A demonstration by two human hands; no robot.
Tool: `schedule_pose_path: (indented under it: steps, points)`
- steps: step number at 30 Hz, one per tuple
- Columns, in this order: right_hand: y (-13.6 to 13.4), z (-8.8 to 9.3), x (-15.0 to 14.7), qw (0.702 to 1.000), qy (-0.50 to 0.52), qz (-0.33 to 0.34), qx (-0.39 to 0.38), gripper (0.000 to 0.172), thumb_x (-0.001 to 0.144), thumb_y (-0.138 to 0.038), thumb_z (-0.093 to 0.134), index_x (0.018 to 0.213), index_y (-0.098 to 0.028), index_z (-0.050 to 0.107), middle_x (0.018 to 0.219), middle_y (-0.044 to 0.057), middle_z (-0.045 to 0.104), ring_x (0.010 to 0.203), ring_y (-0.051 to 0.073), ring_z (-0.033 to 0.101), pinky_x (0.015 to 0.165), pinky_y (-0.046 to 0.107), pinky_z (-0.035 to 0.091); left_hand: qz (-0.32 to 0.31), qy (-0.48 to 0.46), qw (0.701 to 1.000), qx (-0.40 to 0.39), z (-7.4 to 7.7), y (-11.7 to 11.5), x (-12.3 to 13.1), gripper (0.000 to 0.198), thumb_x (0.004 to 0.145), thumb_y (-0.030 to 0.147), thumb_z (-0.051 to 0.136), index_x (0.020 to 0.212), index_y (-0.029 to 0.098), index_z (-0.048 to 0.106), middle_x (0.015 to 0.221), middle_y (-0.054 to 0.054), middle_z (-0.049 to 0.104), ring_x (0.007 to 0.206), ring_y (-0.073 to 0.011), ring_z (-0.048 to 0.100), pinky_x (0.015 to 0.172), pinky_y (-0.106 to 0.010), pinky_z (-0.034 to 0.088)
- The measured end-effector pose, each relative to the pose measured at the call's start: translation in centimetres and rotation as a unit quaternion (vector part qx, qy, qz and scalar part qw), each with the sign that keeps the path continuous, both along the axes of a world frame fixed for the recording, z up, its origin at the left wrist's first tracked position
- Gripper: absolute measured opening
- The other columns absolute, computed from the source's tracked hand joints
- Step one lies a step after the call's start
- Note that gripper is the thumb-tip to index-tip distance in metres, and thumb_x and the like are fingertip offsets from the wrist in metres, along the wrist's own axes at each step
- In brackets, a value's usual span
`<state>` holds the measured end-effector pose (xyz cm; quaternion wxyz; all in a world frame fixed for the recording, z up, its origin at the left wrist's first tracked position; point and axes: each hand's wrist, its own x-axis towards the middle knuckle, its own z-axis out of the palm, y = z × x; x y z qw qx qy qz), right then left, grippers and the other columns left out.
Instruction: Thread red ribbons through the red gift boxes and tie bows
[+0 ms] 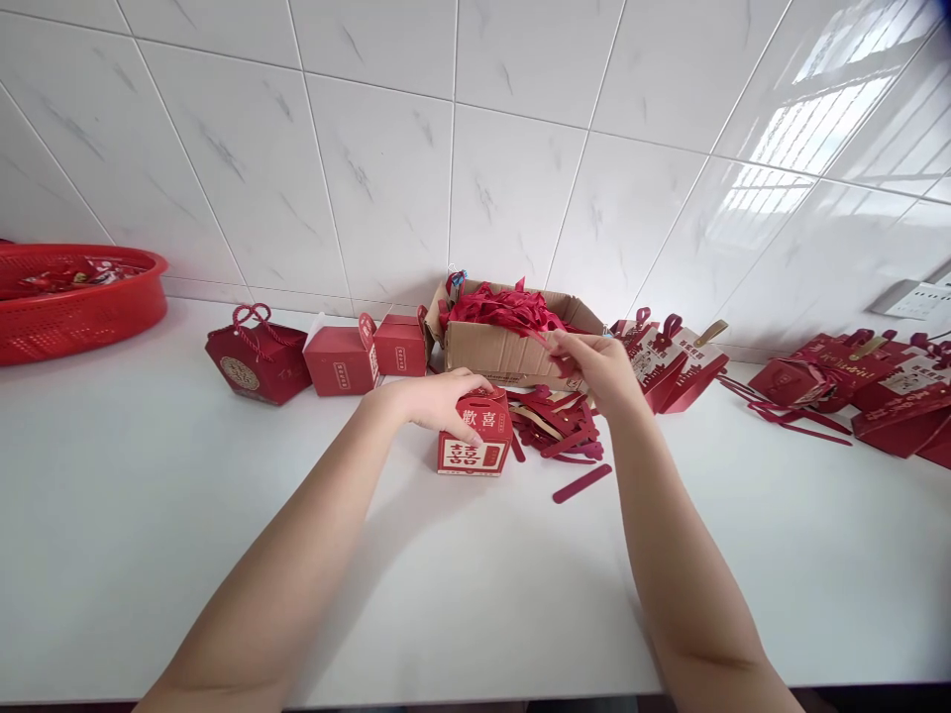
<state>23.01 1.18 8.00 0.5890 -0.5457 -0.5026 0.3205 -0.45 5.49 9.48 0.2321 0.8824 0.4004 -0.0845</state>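
A small red gift box (pixel 475 443) with white and gold characters stands on the white counter (pixel 149 535) in front of me. My left hand (pixel 435 399) rests on its top, fingers curled over the lid. My right hand (pixel 598 368) is raised just right of it, fingers pinched on a red paper strip (pixel 566 364) at the front edge of an open cardboard box (pixel 499 349) full of red ribbons. Loose red strips (pixel 565 428) lie under my right hand, and one strip (pixel 581 483) lies apart nearer to me.
Three finished red boxes (pixel 259 361) (pixel 338 358) (pixel 399 344) stand left of the cardboard box. A red plastic basket (pixel 74 302) sits at far left. Flat red box blanks (pixel 680 366) and more (pixel 869 386) lie to the right. A tiled wall backs the counter.
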Motion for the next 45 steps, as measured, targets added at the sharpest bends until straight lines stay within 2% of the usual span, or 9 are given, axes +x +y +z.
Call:
schedule_pose_path:
  steps: [6, 9, 13, 17, 22, 28, 33, 38, 45]
  points:
    - [-2.4, 2.3, 2.6, 0.993, 0.062, -0.063, 0.077, 0.038, 0.071, -0.039, 0.074, 0.047, -0.019, 0.053, 0.049, -0.003, 0.05, 0.041, 0.005, 0.041, 0.038, 0.021, 0.032, 0.003, -0.003, 1.0, -0.003, 0.2, -0.2, 0.0, 0.091, 0.062, 0.062, 0.068, 0.142, 0.037, 0.033, 0.154, -0.002, 0.03, 0.127, -0.0294, 0.048, 0.099, -0.038, 0.046]
    - [-2.9, 2.5, 3.7, 0.99, 0.055, -0.066, 0.115, 0.037, 0.073, -0.041, 0.072, 0.05, -0.02, 0.052, 0.054, -0.002, 0.052, 0.046, 0.008, 0.048, 0.042, 0.023, 0.04, 0.006, -0.004, 1.0, -0.003, 0.2, -0.3, 0.0, 0.091, 0.061, 0.061, 0.07, 0.142, 0.038, 0.034, 0.154, -0.002, 0.03, 0.127, -0.0296, 0.048, 0.099, -0.038, 0.046]
    - [-2.9, 2.4, 4.4, 0.985, 0.001, -0.052, 0.164, 0.026, 0.083, -0.047, 0.056, 0.077, -0.023, 0.065, 0.086, 0.006, 0.069, 0.082, 0.019, 0.068, 0.065, 0.032, 0.055, 0.002, -0.007, 1.0, 0.0, 0.1, -0.3, 0.0, 0.088, 0.061, 0.061, 0.069, 0.14, 0.038, 0.037, 0.153, -0.001, 0.031, 0.126, -0.0289, 0.049, 0.097, -0.037, 0.047]
    - [-2.9, 2.4, 4.3, 0.977, -0.069, -0.05, 0.193, 0.04, 0.089, -0.041, 0.041, 0.12, -0.027, 0.062, 0.129, 0.007, 0.061, 0.111, 0.027, 0.064, 0.079, 0.04, 0.056, 0.001, -0.009, 1.0, -0.001, 0.0, -0.2, 0.0, 0.088, 0.061, 0.061, 0.069, 0.139, 0.038, 0.037, 0.152, -0.001, 0.033, 0.125, -0.0275, 0.049, 0.099, -0.037, 0.046]
    - [-3.6, 2.7, 4.4, 0.961, -0.156, -0.073, 0.216, 0.049, 0.092, -0.039, 0.032, 0.138, -0.03, 0.049, 0.139, 0.007, 0.053, 0.121, 0.029, 0.058, 0.084, 0.045, 0.054, 0.002, -0.008, 1.0, -0.003, 0.1, -0.2, 0.0, 0.088, 0.062, 0.06, 0.069, 0.141, 0.038, 0.035, 0.153, -0.002, 0.031, 0.126, -0.0286, 0.048, 0.099, -0.038, 0.045]
    - [-4.7, 3.1, 4.9, 0.947, -0.174, -0.106, 0.247, 0.053, 0.092, -0.04, 0.027, 0.142, -0.031, 0.043, 0.141, 0.008, 0.05, 0.131, 0.03, 0.05, 0.09, 0.048, 0.051, 0.002, -0.003, 1.0, -0.002, 0.0, -0.2, 0.0, 0.089, 0.063, 0.062, 0.068, 0.142, 0.037, 0.034, 0.153, -0.002, 0.032, 0.126, -0.029, 0.048, 0.098, -0.039, 0.046]
    - [-5.8, 4.0, 4.5, 0.945, -0.014, -0.091, 0.313, 0.041, 0.084, -0.031, 0.039, 0.119, -0.033, 0.061, 0.131, 0.001, 0.056, 0.129, 0.027, 0.052, 0.102, 0.049, 0.046, 0.002, -0.004, 1.0, 0.0, -0.1, -0.1, 0.0, 0.089, 0.063, 0.061, 0.067, 0.142, 0.037, 0.034, 0.153, -0.003, 0.032, 0.125, -0.0289, 0.049, 0.098, -0.039, 0.046]
    - [-6.3, 4.5, 4.3, 0.886, 0.228, 0.005, 0.405, 0.029, 0.075, -0.017, 0.047, 0.084, -0.032, 0.07, 0.111, -0.008, 0.064, 0.113, 0.016, 0.06, 0.108, 0.04, 0.044, 0.009, -0.004, 1.0, 0.002, 0.0, -0.2, 0.0, 0.089, 0.063, 0.061, 0.067, 0.143, 0.037, 0.034, 0.152, -0.003, 0.033, 0.124, -0.03, 0.049, 0.095, -0.04, 0.047]
    - [-5.9, 4.2, 4.3, 0.896, 0.236, 0.016, 0.376, 0.027, 0.078, -0.021, 0.05, 0.093, -0.029, 0.072, 0.121, -0.004, 0.06, 0.111, 0.018, 0.059, 0.092, 0.04, 0.055, 0.011, -0.024, 1.0, 0.0, -0.3, 0.0, -0.1, 0.088, 0.061, 0.06, 0.068, 0.141, 0.038, 0.038, 0.15, -0.002, 0.037, 0.123, -0.0308, 0.05, 0.092, -0.038, 0.047]
